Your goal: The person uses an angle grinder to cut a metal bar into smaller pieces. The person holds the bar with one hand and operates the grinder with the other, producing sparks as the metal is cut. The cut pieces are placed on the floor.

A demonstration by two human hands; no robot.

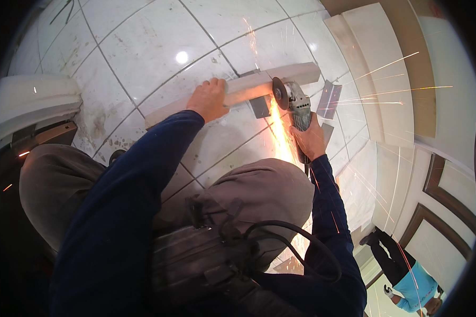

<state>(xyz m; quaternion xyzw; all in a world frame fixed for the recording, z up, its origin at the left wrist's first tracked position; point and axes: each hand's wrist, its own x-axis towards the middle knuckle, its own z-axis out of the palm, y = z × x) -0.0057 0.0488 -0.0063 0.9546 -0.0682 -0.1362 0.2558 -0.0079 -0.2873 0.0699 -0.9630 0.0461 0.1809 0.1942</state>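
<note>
My left hand [206,100] grips a long pale bar [248,86] lying across the middle of the floor, fingers curled over its top. My right hand [309,138] is wrapped round the body of an angle grinder [299,105], whose disc is at the bar, right of my left hand. A bright stream of sparks [280,134] pours from the disc toward my knee. Dark flat metal pieces [261,109] lie under and beside the bar, with another angled plate [330,100] to the right.
Tiled floor [158,53] surrounds the work. Pale boards [375,74] stand at the right, near a panelled surface [449,206]. A person in a cyan top [412,280] is at the lower right. A white curved object [31,105] is at the left; black cables [312,240] cross by my knee.
</note>
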